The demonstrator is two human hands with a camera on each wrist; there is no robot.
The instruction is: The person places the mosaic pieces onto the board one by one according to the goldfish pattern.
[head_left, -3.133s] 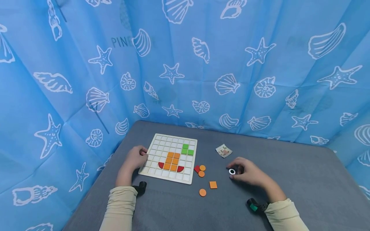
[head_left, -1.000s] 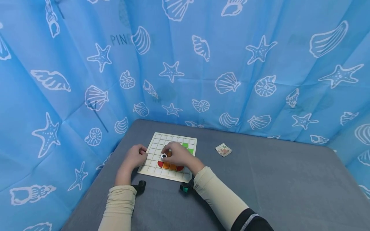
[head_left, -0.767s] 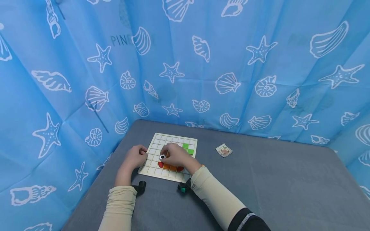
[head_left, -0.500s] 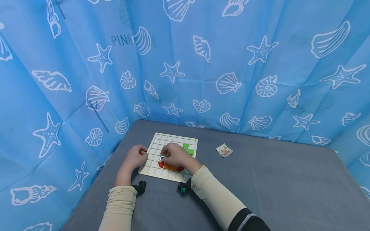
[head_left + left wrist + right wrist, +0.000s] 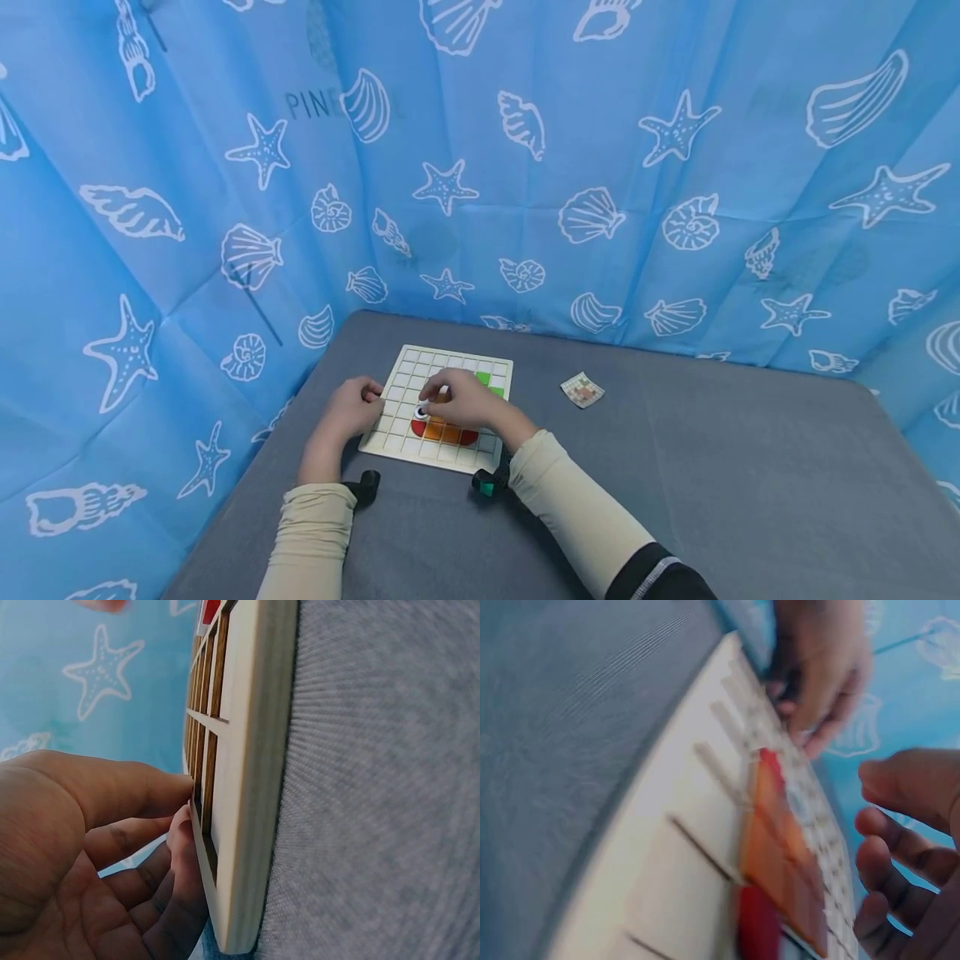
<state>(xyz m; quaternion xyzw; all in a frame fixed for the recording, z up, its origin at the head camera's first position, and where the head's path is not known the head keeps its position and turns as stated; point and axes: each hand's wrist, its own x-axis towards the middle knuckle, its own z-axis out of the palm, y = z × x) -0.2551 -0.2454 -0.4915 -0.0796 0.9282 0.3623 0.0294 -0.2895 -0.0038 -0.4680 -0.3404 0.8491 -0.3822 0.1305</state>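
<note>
A pale wooden grid board (image 5: 398, 381) lies on the table, and my left hand (image 5: 351, 413) pinches its left edge between thumb and fingers. Orange squares (image 5: 441, 430) sit in its middle cells, flanked by rounded red pieces (image 5: 417, 427) at either end. Two green pieces (image 5: 483, 378) show at the upper right of the grid. A round white eye piece with a black centre (image 5: 421, 412) lies just above the left red piece. My right hand (image 5: 468, 402) hovers over the board beside it. In the right wrist view its fingers (image 5: 904, 776) are apart and hold nothing.
A small square pattern card (image 5: 582, 390) lies on the grey table (image 5: 712, 467) right of the board. The right sleeve (image 5: 573, 508) covers the spot where loose orange and red pieces lay. A blue shell-print curtain (image 5: 517, 208) hangs behind.
My right hand has carried the eye piece from the table at right to the board and let go of it, lifting slightly away. My left hand has stayed at the board's edge.
</note>
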